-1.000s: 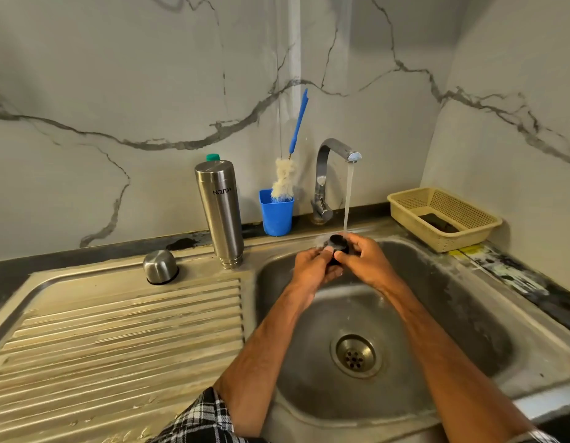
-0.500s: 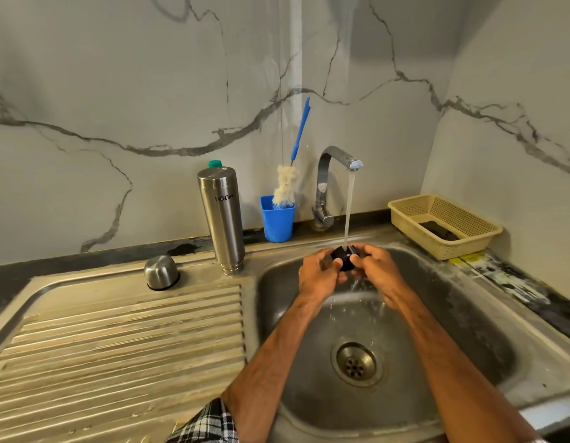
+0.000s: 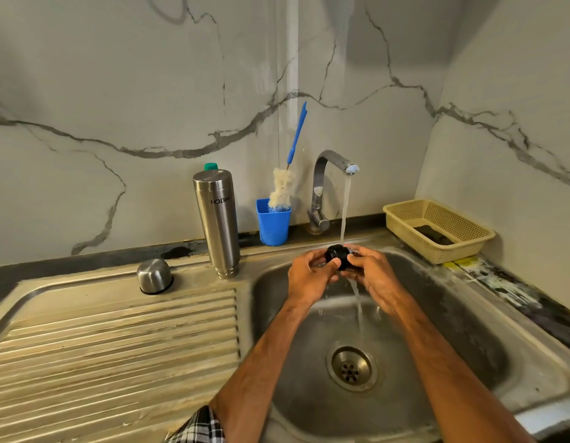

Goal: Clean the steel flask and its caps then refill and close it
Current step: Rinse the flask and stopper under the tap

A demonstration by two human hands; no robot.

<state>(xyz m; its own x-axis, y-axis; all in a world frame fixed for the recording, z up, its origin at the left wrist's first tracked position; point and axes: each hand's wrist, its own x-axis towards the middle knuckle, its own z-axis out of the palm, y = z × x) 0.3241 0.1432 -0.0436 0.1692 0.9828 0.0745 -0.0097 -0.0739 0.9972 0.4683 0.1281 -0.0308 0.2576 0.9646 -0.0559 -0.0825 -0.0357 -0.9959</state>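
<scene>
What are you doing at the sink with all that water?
A person holds a small black cap under the running tap, gripping it with the left hand and the right hand over the sink basin. The steel flask stands upside down beside the basin, and its steel cap sits on the drainboard. Nothing is refilled yet.

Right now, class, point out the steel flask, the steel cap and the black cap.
steel flask (image 3: 217, 219): head view, middle of its body.
steel cap (image 3: 154, 274): head view, domed side.
black cap (image 3: 336, 253): head view, its upper side.

black cap (image 3: 336, 254) part-hidden by fingers (image 3: 358, 259) | dark item (image 3: 434, 235) in basket (image 3: 402, 215) unidentifiable | sleeve (image 3: 201, 427) cropped
</scene>
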